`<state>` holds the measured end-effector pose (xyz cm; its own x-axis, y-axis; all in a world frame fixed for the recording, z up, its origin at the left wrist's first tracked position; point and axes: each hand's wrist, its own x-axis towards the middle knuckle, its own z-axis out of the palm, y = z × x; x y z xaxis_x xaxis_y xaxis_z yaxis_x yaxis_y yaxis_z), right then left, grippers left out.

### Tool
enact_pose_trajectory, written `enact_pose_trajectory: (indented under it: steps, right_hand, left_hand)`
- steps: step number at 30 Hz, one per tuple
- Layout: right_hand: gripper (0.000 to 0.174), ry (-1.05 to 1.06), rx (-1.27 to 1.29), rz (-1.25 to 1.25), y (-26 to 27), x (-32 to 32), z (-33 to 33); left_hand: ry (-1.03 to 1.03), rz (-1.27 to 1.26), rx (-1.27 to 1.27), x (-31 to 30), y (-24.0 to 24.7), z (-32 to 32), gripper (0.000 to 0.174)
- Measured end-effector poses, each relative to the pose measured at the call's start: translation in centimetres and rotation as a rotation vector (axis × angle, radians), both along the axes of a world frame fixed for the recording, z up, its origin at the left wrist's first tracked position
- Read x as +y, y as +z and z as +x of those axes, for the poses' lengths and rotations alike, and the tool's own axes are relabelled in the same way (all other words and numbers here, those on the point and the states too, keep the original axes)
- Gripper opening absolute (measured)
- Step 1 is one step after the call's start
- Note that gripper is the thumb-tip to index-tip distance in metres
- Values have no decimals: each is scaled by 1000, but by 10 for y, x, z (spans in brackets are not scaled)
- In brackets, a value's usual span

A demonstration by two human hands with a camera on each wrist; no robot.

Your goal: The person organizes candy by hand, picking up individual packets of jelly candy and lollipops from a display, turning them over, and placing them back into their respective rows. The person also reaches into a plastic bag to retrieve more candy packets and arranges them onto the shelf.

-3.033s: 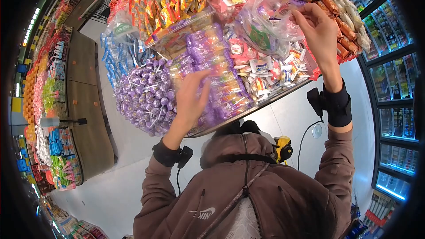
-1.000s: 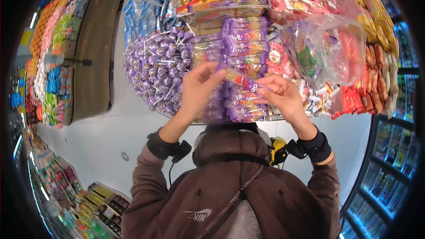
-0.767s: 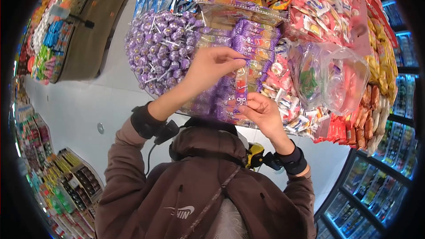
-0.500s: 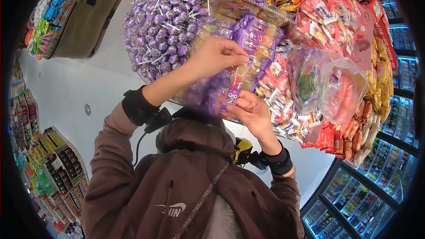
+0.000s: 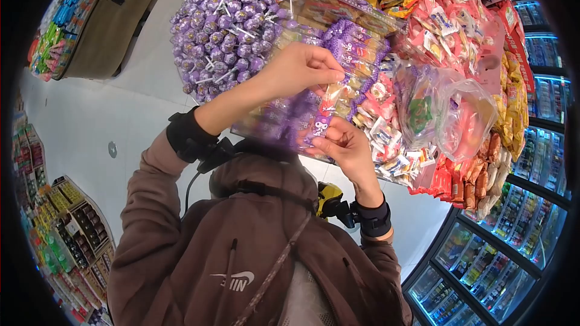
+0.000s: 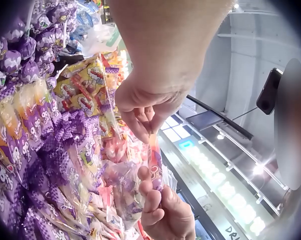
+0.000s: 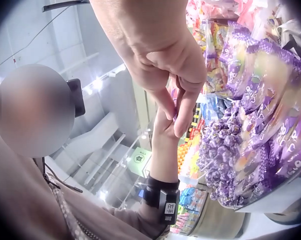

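Observation:
A slim candy packet [image 5: 327,108] with a clear window, a red label and a purple end printed with a cartoon face spans both hands. My left hand [image 5: 299,71] pinches its upper end between thumb and fingers. Its lower purple end is pinched by my right hand [image 5: 349,148]. The left wrist view shows the same packet [image 6: 154,161] stretched between the fingertips of the two hands. Below lie rows of similar purple candy packets [image 5: 357,48] in the display. In the right wrist view my right hand [image 7: 165,65] mostly hides the held packet.
Purple-wrapped lollipops [image 5: 220,42] are heaped left of the packets. A clear plastic bag [image 5: 465,124] with some items inside rests on pink candies at the right. Behind stands a clear divider [image 5: 344,9]. Lit refrigerators [image 5: 483,253] line the right side.
Earlier my right hand was at the plastic bag and my left hovered over the packets. Both hands then came together on one packet, its purple end turning downward; lately they barely move.

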<state>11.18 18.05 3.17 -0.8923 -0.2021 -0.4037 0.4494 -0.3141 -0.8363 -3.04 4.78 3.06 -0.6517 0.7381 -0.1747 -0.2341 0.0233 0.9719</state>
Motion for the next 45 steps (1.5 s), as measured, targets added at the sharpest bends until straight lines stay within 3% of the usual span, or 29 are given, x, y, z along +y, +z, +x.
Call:
enact_pose_trajectory:
  steps: [9,12,27,39,45]
  right_hand:
    - [30,-13,2,23,-1,-25,-13]
    - [23,-55,0,21,2,-34,-16]
    - [24,-89,-26,50,1,-48,-17]
    - [26,-54,-3,42,1,-54,-25]
    - [26,-136,46,88,-9,-38,-23]
  left_hand:
    - [-15,35,2,-24,2,-16,17]
    - [-20,24,-2,-29,1,-18,14]
    - [12,43,130,-45,2,-22,16]
    - [18,25,63,-53,0,-25,14]
    - [55,3,13,-61,0,-31,16]
